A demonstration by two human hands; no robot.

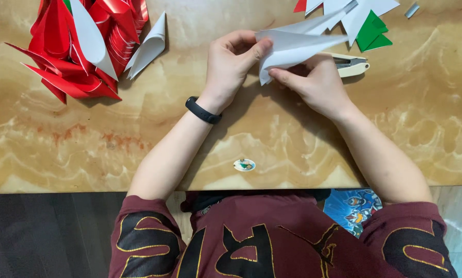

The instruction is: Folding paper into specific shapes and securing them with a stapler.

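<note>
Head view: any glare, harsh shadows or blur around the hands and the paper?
Head view: sharp throughout, no motion blur on the left hand, right hand or folded white paper. Soft sheen on the glossy marble-pattern table, no blown-out glare. Soft shadows under hands and forearms; the red folded paper pile is evenly lit and cropped at the top edge.

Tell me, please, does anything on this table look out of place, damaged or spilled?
Nothing looks spilled or torn. One small oddity: an oval sticker sits alone near the table edge, away from the paper. Both the left hand and right hand hold the white folded paper.
</note>
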